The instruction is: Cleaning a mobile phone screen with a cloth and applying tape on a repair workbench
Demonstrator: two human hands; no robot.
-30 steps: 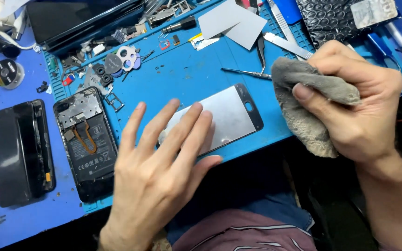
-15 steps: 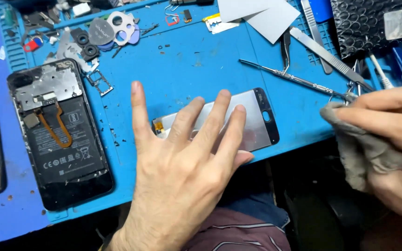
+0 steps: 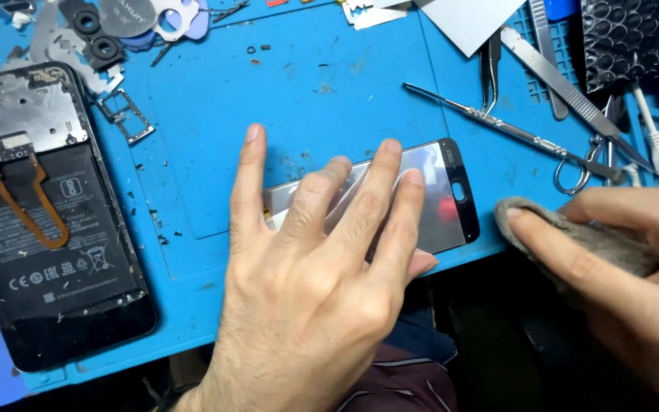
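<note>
Head view: left hand (image 3: 322, 282) hides most of screen panel (image 3: 440, 194).

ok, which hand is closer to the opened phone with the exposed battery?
Left. The left hand lies flat on the screen panel, just right of the opened phone. The right hand, holding a grey cloth, is far off at the mat's right edge.

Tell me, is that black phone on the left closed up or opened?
Opened. The black phone lies with its back cover off: the battery, an orange ribbon cable and the metal shield plate are exposed.
</note>
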